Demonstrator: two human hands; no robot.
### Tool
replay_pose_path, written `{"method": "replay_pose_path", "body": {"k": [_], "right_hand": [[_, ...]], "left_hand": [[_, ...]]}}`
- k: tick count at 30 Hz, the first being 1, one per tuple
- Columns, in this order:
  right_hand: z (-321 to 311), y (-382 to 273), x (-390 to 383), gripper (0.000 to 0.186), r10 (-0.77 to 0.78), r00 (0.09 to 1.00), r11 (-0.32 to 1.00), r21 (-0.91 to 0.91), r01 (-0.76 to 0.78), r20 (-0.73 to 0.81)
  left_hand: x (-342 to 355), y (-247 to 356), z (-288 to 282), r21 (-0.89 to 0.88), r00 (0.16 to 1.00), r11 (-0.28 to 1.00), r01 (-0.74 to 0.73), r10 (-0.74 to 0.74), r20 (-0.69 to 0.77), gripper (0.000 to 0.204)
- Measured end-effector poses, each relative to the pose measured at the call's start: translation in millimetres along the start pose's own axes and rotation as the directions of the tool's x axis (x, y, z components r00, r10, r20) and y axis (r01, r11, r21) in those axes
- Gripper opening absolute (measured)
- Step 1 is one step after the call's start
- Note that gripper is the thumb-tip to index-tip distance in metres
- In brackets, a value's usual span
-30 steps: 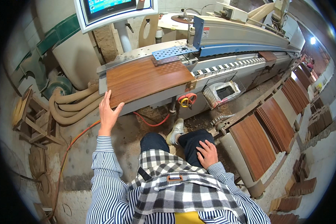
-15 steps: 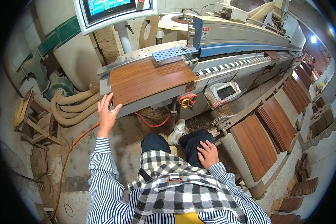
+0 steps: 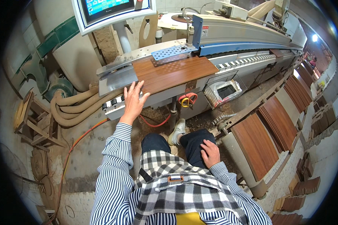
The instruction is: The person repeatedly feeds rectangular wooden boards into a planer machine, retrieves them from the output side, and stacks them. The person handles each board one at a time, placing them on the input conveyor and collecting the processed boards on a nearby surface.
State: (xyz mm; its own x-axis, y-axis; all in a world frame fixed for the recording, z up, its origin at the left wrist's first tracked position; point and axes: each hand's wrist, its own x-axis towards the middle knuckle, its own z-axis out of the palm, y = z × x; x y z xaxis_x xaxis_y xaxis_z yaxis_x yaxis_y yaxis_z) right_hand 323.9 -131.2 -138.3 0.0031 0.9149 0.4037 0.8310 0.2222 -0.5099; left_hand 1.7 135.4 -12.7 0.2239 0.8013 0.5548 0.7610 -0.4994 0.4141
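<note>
A brown wood-grain panel (image 3: 174,73) lies flat on the infeed table of a long grey and blue machine (image 3: 244,37). My left hand (image 3: 133,101) is stretched out with fingers spread, its fingertips at the panel's near left corner and the table's front edge. It holds nothing. My right hand (image 3: 211,153) rests flat on my right thigh, fingers loosely apart, empty. A perforated blue plate (image 3: 174,52) sits over the panel's far edge.
A touch-screen console (image 3: 109,11) hangs above left. Thick beige hoses (image 3: 73,108) and a wooden stool (image 3: 33,123) are on the left floor. An orange cable (image 3: 80,137) crosses the floor. More brown panels lie on a roller conveyor (image 3: 259,142) at right, with stacks (image 3: 300,187) beyond.
The panel has slid right along the table into the machine. My left hand has followed it up and to the right. My right hand stays on my thigh.
</note>
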Motion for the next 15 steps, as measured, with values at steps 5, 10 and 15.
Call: {"method": "replay_pose_path", "body": {"k": [5, 10, 15], "right_hand": [[-14.4, 71.5, 9.4, 0.035, 0.209, 0.955, 0.974, -0.037, -0.222, -0.211], [-53.7, 138.8, 36.8, 0.054, 0.356, 0.934, 0.782, -0.536, -0.318, -0.034], [-67.2, 166.3, 44.7, 0.062, 0.362, 0.923, 0.765, -0.607, -0.216, 0.128]], "left_hand": [[-5.2, 6.1, 14.1, 0.308, 0.984, 0.937, -0.164, 0.176, -0.011, 0.063], [-6.5, 4.9, 18.5, 0.304, 0.981, 0.940, -0.154, 0.181, -0.064, 0.060], [-6.1, 5.4, 18.9, 0.297, 0.982, 0.943, -0.148, 0.176, -0.071, 0.060]]}}
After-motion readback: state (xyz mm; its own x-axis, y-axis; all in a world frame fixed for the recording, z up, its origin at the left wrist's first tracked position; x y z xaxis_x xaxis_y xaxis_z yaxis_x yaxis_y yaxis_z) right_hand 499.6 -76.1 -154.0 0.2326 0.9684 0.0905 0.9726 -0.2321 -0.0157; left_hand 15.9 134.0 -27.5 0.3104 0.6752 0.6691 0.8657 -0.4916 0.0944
